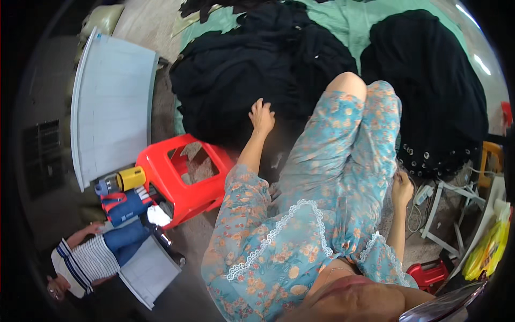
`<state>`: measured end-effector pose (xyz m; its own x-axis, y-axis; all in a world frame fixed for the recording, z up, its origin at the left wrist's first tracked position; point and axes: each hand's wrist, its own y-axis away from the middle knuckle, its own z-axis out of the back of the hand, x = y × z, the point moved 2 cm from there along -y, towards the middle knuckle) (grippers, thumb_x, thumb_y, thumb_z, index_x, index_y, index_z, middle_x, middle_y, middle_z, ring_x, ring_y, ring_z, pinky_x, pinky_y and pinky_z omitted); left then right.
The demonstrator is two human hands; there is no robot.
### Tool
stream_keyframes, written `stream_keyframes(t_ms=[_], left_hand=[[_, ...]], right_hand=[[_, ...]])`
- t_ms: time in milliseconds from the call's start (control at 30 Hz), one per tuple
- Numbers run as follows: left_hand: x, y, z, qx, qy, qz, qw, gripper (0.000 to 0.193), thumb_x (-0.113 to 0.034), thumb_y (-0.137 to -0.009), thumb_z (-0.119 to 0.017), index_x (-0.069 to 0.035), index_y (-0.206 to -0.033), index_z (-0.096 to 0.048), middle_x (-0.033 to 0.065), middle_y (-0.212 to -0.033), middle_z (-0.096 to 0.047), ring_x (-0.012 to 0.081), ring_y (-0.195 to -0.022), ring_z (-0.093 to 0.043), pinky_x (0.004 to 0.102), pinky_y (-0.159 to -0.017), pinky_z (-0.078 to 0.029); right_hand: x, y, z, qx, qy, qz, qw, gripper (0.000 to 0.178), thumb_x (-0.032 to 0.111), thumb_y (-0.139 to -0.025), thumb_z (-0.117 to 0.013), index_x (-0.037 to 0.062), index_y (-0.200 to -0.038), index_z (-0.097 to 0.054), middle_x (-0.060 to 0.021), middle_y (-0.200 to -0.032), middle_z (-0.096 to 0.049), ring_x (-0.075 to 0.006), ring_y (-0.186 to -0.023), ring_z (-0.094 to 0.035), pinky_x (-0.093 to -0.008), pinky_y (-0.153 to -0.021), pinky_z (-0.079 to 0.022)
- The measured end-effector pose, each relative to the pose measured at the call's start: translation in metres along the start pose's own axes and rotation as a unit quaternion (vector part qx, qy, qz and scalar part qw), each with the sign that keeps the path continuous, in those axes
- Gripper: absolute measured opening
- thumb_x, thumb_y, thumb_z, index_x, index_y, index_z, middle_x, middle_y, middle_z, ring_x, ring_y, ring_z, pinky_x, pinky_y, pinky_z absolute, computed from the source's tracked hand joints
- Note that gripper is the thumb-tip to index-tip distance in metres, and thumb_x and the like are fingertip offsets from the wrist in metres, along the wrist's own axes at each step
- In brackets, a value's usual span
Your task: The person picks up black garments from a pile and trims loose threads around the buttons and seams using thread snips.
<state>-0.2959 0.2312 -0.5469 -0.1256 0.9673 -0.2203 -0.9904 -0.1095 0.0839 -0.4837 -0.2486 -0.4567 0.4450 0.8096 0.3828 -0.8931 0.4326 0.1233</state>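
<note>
A large heap of black cloth (236, 80) lies in front of me. My left hand (262, 116) rests on its near side, fingers bent a little and apart, with nothing seen in them. Beside my right thigh is my right hand (402, 188), its fingers curled in. Whatever they may hold is hidden. Right by it stands a second black cloth pile (424, 80), with several shiny metal eyelets along its near edge. Blue floral clothing (343, 134) covers my lap between the two hands.
A green sheet (343, 21) lies under the heaps. To my left are a red plastic stool (214, 188), a pale panel (112, 102), a blue bag (126, 208) and a seated person (88, 260). On the right are a white power strip (424, 194) and a yellow bag (491, 247).
</note>
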Motion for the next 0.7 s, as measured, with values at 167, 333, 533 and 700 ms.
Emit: stream_keyframes(t_ms=[167, 333, 533, 700], left_hand=[[0.070, 0.078, -0.016, 0.136, 0.082, 0.143, 0.977, 0.022, -0.018, -0.083, -0.067, -0.008, -0.102, -0.069, 0.0158, -0.109, -0.060, 0.0338, -0.108, -0.057, 0.0414, -0.094, -0.046], [0.062, 0.062, -0.019, -0.063, 0.119, 0.098, 0.986, 0.013, -0.016, -0.083, -0.066, -0.007, -0.092, -0.068, 0.0142, -0.097, -0.062, 0.0341, -0.094, -0.060, 0.0422, -0.083, -0.048], [0.006, -0.004, 0.009, -0.137, 0.174, 0.003, 0.975, 0.010, -0.015, -0.084, -0.065, -0.007, -0.090, -0.068, 0.0133, -0.093, -0.063, 0.0349, -0.089, -0.061, 0.0432, -0.079, -0.049], [-0.052, -0.030, -0.024, -0.051, 0.227, -0.068, 0.970, 0.012, -0.015, -0.083, -0.065, -0.006, -0.091, -0.069, 0.0141, -0.090, -0.068, 0.0335, -0.086, -0.065, 0.0427, -0.077, -0.052]], right_hand=[[0.016, -0.026, 0.004, -0.071, -0.104, 0.009, 0.992, 0.022, 0.022, -0.091, -0.063, 0.0032, -0.099, -0.069, -0.0129, -0.074, -0.069, -0.0211, -0.069, -0.066, -0.0332, -0.065, -0.048], [0.020, -0.050, 0.020, -0.064, -0.361, -0.050, 0.929, 0.029, 0.026, -0.095, -0.061, -0.0014, -0.098, -0.069, -0.0007, -0.068, -0.065, -0.0048, -0.059, -0.051, -0.0213, -0.057, -0.039], [0.059, -0.028, 0.031, -0.064, -0.480, -0.142, 0.863, 0.031, 0.032, -0.097, -0.058, 0.0036, -0.093, -0.067, 0.0063, -0.054, -0.048, -0.0005, -0.043, -0.035, -0.0178, -0.042, -0.023], [0.091, 0.003, 0.020, -0.076, -0.404, -0.006, 0.912, 0.027, 0.026, -0.100, -0.051, 0.0033, -0.092, -0.065, 0.0037, -0.054, -0.047, -0.0033, -0.049, -0.044, -0.0191, -0.048, -0.034]])
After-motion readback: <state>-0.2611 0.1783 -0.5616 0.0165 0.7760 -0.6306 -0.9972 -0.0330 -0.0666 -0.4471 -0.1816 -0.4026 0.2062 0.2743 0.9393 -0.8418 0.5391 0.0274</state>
